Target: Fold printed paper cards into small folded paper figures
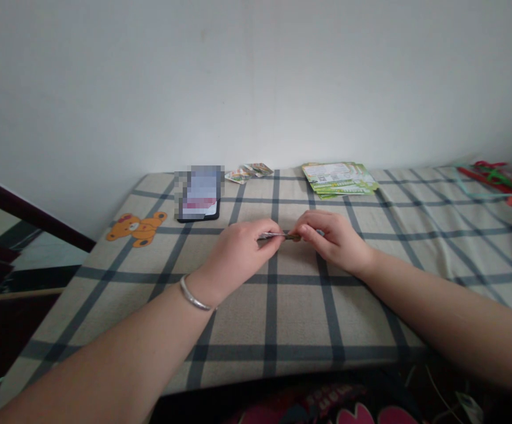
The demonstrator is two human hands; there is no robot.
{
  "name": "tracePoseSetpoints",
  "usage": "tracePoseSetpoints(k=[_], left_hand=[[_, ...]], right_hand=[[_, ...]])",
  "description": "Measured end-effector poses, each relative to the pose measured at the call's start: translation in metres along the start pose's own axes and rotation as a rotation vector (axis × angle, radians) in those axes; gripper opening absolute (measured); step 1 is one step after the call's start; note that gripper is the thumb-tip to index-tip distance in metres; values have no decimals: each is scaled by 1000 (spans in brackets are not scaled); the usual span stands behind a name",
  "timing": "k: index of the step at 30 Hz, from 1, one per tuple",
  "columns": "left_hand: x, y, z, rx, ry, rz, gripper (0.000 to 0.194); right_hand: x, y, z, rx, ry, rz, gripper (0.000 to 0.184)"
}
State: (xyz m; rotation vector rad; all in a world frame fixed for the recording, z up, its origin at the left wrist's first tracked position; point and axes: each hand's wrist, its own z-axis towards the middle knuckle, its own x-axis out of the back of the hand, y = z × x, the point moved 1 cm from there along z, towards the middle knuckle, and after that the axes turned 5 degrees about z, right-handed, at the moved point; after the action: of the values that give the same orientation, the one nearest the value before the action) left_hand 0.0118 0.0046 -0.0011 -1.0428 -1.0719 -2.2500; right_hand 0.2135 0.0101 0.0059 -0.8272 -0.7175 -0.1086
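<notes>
Forearms (110,353), thin object (290,237) pinched between left hand (238,250), right hand (334,237)

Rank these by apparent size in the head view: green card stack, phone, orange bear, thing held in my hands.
1. Green card stack and phone: too close to rank
2. Orange bear
3. Held thing, visible part only; some is hidden

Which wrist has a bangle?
The one behind the left hand: a silver bangle circles it. The one behind the right hand is bare.
</notes>
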Motion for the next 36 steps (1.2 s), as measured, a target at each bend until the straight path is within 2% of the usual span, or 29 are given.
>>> tracePoseSetpoints(k=[3,8,15,18,23,29,36], left_hand=[[0,0,0,-18,-5,42,9],[-1,-2,0,-53,13,96,9],[-1,-1,0,-42,11,67,8],[-1,-1,0,-77,51,45,7],[0,0,2,-156,142,-2,8],[0,2,1,-111,97,44,7],[-3,0,1,-111,95,16,7]], right_hand=[[1,2,1,-27,-12,80,34],[-3,7,2,-131,-15,185,21],[-4,12,2,-173,-63,316,24],[-5,14,2,-188,-72,334,21],[-7,12,2,-210,-66,311,14],[-7,9,2,-194,-48,237,10],[-7,7,4,-89,-11,42,5]])
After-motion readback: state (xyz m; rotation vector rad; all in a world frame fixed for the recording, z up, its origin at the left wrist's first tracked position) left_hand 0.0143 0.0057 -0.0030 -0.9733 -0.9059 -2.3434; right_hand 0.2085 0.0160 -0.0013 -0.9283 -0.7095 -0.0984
